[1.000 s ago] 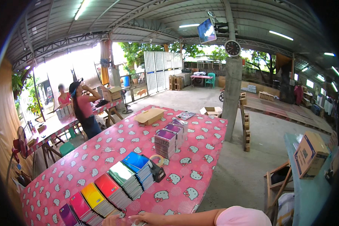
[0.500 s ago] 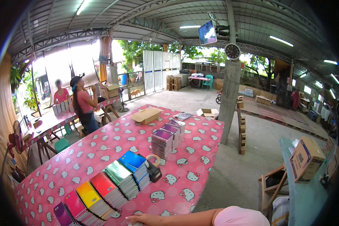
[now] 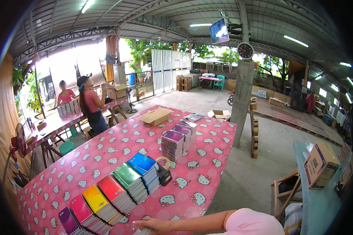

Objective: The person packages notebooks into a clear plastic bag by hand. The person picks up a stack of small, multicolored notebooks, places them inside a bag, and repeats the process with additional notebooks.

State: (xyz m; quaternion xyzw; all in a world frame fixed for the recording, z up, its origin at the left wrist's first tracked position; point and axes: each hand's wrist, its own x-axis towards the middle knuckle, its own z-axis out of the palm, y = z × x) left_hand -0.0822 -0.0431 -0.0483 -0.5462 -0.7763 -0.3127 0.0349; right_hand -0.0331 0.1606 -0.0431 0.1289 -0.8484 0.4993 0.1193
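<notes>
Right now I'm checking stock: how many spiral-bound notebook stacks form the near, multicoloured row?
6, left to right: purple stack, pink stack, yellow stack, red stack, green stack, blue stack. More could hide below the picture's lower edge.

Block: 6-stack notebook row [image 3: 110,190] | Free: tablecloth [image 3: 86,165] left of it

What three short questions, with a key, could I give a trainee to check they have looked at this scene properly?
1. Which colour of notebook stack stands between the red stack and the blue stack?
2. True or false: both of the person's hands show in the picture.
3. Which of these lies beside the blue stack on the table?
a) the round clock
b) the roll of tape
c) the green stool

Key:
1. Green, as the green stack fills that place.
2. False; only the right hand shows, at the lower edge.
3. b
</notes>
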